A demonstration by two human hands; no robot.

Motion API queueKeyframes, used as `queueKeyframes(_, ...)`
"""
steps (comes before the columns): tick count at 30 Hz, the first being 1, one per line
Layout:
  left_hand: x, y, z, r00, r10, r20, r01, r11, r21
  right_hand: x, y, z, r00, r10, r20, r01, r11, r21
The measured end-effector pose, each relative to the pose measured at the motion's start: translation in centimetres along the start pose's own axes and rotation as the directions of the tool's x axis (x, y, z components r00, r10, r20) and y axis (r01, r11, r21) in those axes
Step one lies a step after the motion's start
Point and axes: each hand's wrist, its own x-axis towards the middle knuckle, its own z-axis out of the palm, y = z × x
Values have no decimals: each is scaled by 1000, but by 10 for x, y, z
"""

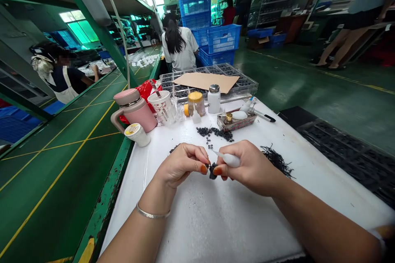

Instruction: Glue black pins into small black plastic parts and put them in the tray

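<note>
My left hand (185, 162) is closed in a pinch at a small black part (212, 171), whose exact kind I cannot make out. On the other side of that part, the thumb and finger of my right hand (249, 166) press against it. A small white squeeze bottle (231, 160) with a thin nozzle is also tucked in my right hand, its tip pointing left above the part. Just beyond my hands lies a loose pile of tiny black rings (219, 132). Thin black sticks (277, 161) are heaped to the right of my right hand.
Along the white tabletop's (197, 222) far side stand a pink mug (138, 111), a patterned cup (162, 104), a yellow-lidded jar (196, 102), a white bottle (214, 100) and a small box (237, 122). Cardboard (206, 81) covers part of a compartment tray. A green conveyor (61, 152) runs left.
</note>
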Motion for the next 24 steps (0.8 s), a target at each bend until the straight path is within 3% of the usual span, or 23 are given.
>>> queueKeyframes(3,-1,-3,-1,989,-97,112,101,994,-32,2,-2,-3,984,71,166,-102,977,189)
queueKeyframes(8,1,-8,-4,957,-190,221,210,975,-68,3,-4,-2,971,53,235,-123,948,294)
queueKeyframes(17,4,-12,-9,884,-258,389,270,963,24,-1,1,-1,961,9,276,-56,986,160)
queueKeyframes(24,4,-12,-11,868,-290,404,293,955,55,-1,1,3,961,1,275,-26,996,86)
